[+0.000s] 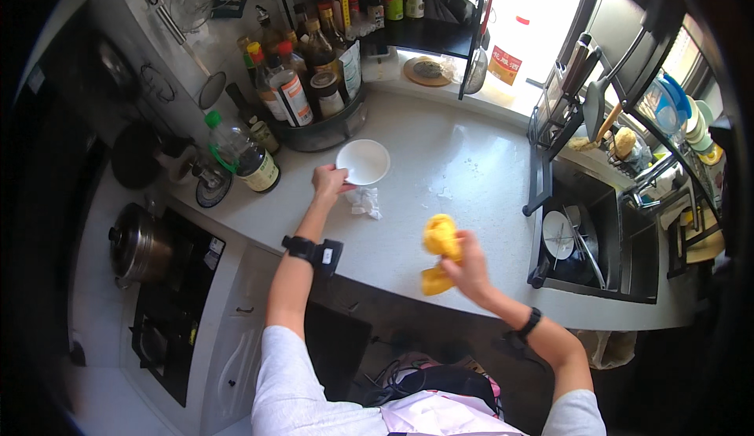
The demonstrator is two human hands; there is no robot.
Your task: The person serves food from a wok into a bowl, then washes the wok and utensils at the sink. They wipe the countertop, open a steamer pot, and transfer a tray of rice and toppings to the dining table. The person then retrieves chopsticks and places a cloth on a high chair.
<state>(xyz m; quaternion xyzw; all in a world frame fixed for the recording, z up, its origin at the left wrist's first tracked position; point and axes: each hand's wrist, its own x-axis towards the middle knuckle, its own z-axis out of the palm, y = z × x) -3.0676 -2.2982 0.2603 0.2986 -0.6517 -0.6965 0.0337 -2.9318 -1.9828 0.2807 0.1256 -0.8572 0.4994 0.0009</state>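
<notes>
A white bowl [365, 162] is gripped at its near left rim by my left hand [331, 180], over the back part of the worktop. Just below the bowl lies a crumpled white tissue [365, 202] on the light worktop [406, 141]. My right hand [470, 266] clutches a yellow cloth [441, 237], bunched up above the fingers with a loose end hanging below. The cloth is over the front part of the worktop; whether it touches the surface I cannot tell. Water drops show on the worktop between the cloth and the window.
Sauce bottles and jars crowd a round tray [321, 132] at the back left, beside a green-capped bottle [247, 159]. A black sink [639, 247] at right holds a plate [558, 234] and utensils. A steel pot [138, 244] stands on the hob [171, 312] at left.
</notes>
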